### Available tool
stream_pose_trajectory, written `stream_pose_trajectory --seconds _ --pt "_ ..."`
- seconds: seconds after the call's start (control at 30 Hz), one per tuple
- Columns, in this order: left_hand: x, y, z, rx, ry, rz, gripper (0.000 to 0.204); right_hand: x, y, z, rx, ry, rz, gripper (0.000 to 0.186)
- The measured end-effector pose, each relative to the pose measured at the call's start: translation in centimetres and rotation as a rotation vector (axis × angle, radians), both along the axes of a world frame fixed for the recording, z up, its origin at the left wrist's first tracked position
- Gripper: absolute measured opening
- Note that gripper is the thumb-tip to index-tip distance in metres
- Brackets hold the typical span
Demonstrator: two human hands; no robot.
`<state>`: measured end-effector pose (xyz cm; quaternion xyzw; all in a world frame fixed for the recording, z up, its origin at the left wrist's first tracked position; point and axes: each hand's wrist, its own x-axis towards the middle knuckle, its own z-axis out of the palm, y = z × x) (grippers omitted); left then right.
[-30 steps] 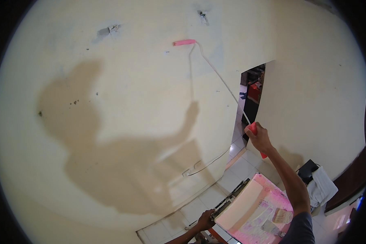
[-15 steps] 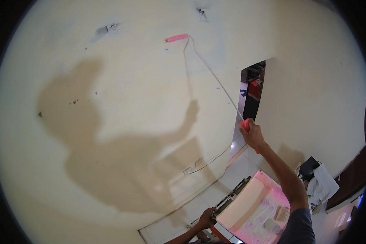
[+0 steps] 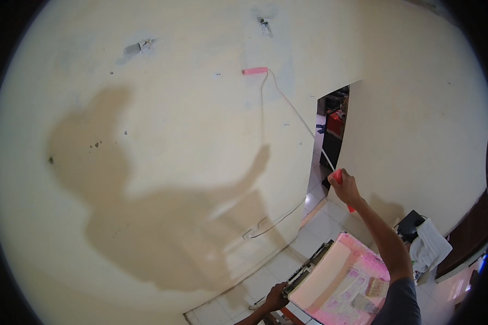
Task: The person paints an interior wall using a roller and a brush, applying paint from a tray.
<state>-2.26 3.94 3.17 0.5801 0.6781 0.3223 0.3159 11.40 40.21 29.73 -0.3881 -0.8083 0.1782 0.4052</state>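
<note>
My right hand point(image 3: 343, 185) is closed on the red handle of a paint roller, whose thin white rod reaches up to the pink sleeve point(image 3: 255, 70) against the cream wall point(image 3: 190, 108). The sleeve lies over a faint bluish patch. My left hand point(image 3: 276, 298) grips a dark, worn rail point(image 3: 310, 265) at the left side of a pink-stained paint tray point(image 3: 320, 273). A wide brush point(image 3: 377, 287) and a scraper point(image 3: 363, 303) lie in the tray, partly near my right forearm. My shadow covers much of the wall's left half.
A narrow doorway point(image 3: 331, 141) shows dark items beyond. A cable point(image 3: 278, 223) runs low along the wall to a socket. White floor tiles point(image 3: 322, 222) lie below. A white cloth and black object point(image 3: 428, 244) sit at the right, beside dark brown woodwork point(image 3: 463, 233).
The roller sleeve first shifted slightly up and left, then came down and right onto the bluish patch. My right hand followed the same path. My left hand stays on the rail.
</note>
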Motion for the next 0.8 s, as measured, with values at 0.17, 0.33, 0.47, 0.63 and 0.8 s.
stream_pose_trajectory --seconds 0.17,0.33,0.47,0.63,0.8 --pt "-0.3 -0.1 -1.0 -0.005 0.059 -0.023 0.047 -2.1 3.1 4.7 0.102 0.055 0.007 0.039" --pt "-0.4 -0.1 -0.6 -0.015 0.024 -0.049 0.048 -2.1 4.6 4.1 0.072 0.032 0.006 0.039" --pt "-0.3 -0.1 0.5 -0.027 0.007 -0.040 0.050 0.8 2.9 -1.0 -0.044 -0.058 0.028 0.037" --pt "-0.2 -0.3 -0.6 0.016 0.049 -0.016 0.052 1.1 2.7 -0.2 0.015 -0.020 0.050 0.035" --pt "-0.3 -0.4 0.5 0.069 0.045 -0.033 0.050 -0.9 2.0 1.8 -0.081 -0.024 -0.014 0.037"
